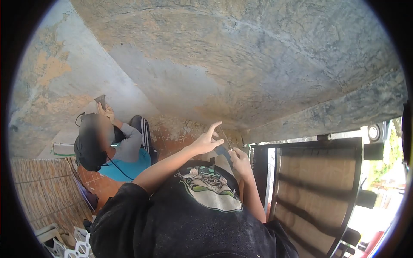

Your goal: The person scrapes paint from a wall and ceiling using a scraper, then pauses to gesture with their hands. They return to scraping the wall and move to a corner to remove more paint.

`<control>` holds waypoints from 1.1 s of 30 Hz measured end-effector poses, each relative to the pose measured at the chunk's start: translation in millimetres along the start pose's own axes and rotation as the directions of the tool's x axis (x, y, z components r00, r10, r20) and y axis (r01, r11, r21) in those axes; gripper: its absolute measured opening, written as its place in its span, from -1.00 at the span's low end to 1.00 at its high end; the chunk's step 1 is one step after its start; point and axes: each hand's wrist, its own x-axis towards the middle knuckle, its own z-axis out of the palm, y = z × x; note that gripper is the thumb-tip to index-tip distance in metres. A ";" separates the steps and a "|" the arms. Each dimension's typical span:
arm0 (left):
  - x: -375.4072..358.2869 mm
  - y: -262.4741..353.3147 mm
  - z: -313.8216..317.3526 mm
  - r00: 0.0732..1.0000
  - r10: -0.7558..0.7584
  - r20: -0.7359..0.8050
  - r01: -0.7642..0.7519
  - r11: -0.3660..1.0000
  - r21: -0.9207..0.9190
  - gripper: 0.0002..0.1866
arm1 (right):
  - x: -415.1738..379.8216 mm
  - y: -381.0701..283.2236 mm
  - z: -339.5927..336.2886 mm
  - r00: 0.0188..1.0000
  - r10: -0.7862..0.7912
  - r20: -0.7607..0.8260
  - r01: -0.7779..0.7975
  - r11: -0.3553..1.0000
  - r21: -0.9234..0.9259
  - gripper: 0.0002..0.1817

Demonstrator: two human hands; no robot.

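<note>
My right hand (241, 161) is closed around the handle of a thin-bladed scraper (225, 136), which I see nearly edge-on. Its blade points up and away from me, toward the wall. Beside the blade, my left hand (208, 140) has its thumb and index finger spread apart, with the index fingertip close to the blade's far end. Both hands are held out in front of my chest, below the patchy grey wall (266, 73).
On the left a co-worker in a cap crouches, pressing a flat scraper (100, 101) against the wall. A dark metal gate with brown panels (314, 189) stands close on my right. A bamboo screen (45, 185) and white latticed item (79, 243) are at lower left. Tiles (92, 180) cover the floor.
</note>
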 end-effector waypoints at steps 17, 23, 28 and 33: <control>-147.5 -48.1 55.1 0.887 -0.329 0.325 0.430 0.845 -0.318 -0.18 | -210.8 62.0 113.1 0.967 0.238 -0.093 -0.150 0.823 0.548 -0.66; -148.8 -38.9 95.8 0.883 -0.065 0.466 0.379 0.683 -0.624 -0.09 | -232.4 67.7 117.1 0.890 -0.200 -0.409 0.299 0.934 0.194 -0.57; -153.8 16.6 122.1 0.989 -0.080 0.129 0.151 0.574 -0.805 -0.02 | -257.9 77.1 83.5 0.916 -0.191 -0.353 0.202 0.979 -0.004 -0.58; -164.7 25.0 156.7 0.971 -0.167 0.172 0.235 0.525 -0.818 -0.12 | -287.3 92.0 39.4 0.927 -0.203 -0.315 0.151 0.972 -0.181 -0.56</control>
